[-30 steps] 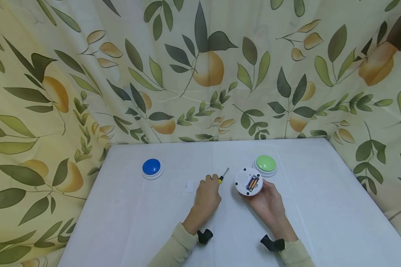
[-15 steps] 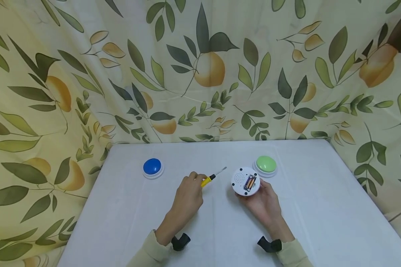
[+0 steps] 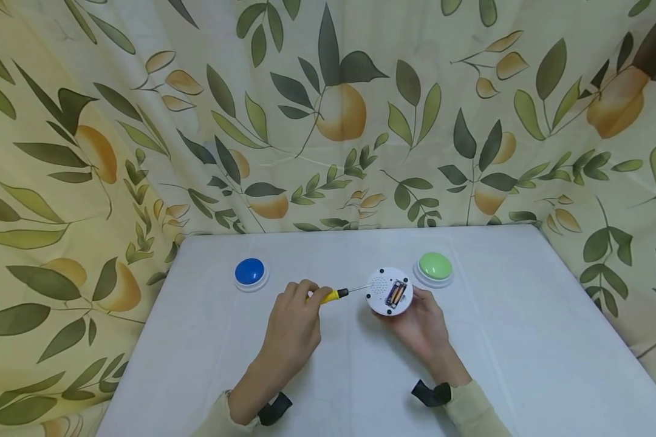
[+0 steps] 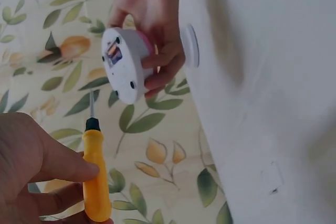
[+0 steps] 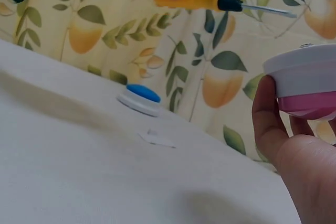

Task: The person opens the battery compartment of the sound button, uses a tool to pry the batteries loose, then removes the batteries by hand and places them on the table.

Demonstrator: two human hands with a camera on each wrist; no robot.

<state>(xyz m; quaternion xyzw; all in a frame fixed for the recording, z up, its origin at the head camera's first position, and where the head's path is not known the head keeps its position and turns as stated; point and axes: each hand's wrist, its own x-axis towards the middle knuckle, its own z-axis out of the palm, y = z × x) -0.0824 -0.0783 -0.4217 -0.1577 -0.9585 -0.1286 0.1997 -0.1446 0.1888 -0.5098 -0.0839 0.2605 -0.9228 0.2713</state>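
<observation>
My left hand (image 3: 291,325) grips a screwdriver (image 3: 333,296) by its yellow handle. Its metal shaft points right, and the tip overlaps the left rim of a round white push button (image 3: 381,298) in the head view; the left wrist view shows a gap between them. My right hand (image 3: 423,325) holds that button above the table, underside up. Its battery compartment (image 3: 396,294) is uncovered with batteries inside, and black dots sit around the rim. The right wrist view shows the button's pink dome (image 5: 310,106) facing down, with fingers around it.
A blue push button (image 3: 249,272) stands at the table's back left, and a green push button (image 3: 435,267) behind my right hand. A small white flat piece (image 5: 157,139) lies on the white table (image 3: 525,340). Behind hangs a leaf-and-fruit curtain (image 3: 344,182).
My left hand has lifted the screwdriver and drawn back left, its shaft swinging round to point at the button. My right hand has moved slightly left with the button.
</observation>
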